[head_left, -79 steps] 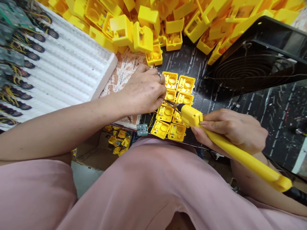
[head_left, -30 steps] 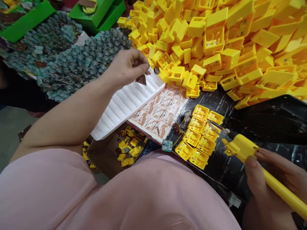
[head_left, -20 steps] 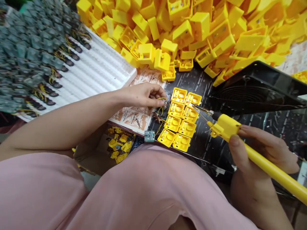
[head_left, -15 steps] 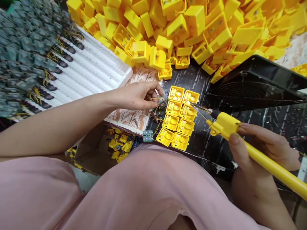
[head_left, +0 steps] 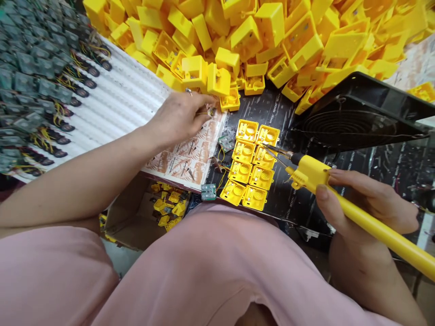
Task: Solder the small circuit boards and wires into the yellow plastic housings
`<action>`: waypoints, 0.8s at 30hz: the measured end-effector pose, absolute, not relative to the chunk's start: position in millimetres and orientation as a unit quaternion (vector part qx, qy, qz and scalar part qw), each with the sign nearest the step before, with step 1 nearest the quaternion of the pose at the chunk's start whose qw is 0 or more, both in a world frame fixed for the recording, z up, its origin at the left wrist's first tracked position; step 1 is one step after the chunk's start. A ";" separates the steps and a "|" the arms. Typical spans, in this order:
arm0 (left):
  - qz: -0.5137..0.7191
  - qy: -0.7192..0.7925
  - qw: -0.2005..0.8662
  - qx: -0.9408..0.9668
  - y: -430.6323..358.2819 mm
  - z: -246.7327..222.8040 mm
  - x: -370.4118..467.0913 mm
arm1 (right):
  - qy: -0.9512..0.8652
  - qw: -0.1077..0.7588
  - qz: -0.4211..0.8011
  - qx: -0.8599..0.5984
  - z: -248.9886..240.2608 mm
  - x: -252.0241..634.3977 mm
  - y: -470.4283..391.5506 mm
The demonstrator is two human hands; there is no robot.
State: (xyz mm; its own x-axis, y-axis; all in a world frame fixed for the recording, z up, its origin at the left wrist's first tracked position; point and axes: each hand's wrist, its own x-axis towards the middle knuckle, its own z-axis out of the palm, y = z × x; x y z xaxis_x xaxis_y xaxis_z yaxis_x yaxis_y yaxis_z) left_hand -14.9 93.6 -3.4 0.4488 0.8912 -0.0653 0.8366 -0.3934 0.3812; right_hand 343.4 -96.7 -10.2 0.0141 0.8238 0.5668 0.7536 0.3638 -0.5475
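Note:
My right hand (head_left: 370, 203) grips a soldering iron (head_left: 360, 208) with a yellow handle and a thin feed tube beside its tip. The tip lies over the right column of small open yellow cases (head_left: 261, 176), which stand in two columns. My left hand (head_left: 180, 115) is over the patterned sheet, left of the cases, its fingers pinched. A small yellowish bit shows at the fingertips, too small to name. A green circuit board (head_left: 227, 143) lies beside the upper cases, and another circuit board (head_left: 208, 192) with wires lies at the lower left.
A large heap of yellow housings (head_left: 244, 36) fills the back. At left, many wired boards (head_left: 37, 86) rest on a ridged white foam sheet (head_left: 136, 86). A black fan (head_left: 356, 113) stands at right. Below the table edge sits a cardboard box (head_left: 129, 222) holding yellow parts.
My left hand has moved up and left from the cases. The round speaker it held beside them no longer shows there; a green board does. The iron stays at the cases.

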 end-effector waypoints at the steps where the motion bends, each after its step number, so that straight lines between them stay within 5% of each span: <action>1: 0.104 0.515 0.232 0.819 94.7 -8.4 -17.0 | -0.718 0.434 0.034 -0.543 -10.2 343.4 -96.2; 5: 0.171 0.516 0.388 0.744 93.0 -22.9 -18.6 | -0.743 0.438 0.025 -0.505 -8.9 340.8 -93.6; 9: 0.196 0.501 0.433 0.723 90.3 -25.4 -13.1 | -0.745 0.446 0.012 -0.496 -9.6 338.9 -92.8; 17: 0.195 0.516 0.436 0.712 92.3 -23.2 -9.6 | -0.740 0.434 0.021 -0.513 -6.5 338.0 -93.8; 24: 0.130 0.483 0.323 0.803 76.6 -11.1 7.9 | -0.735 0.451 0.027 -0.506 -11.6 340.5 -89.7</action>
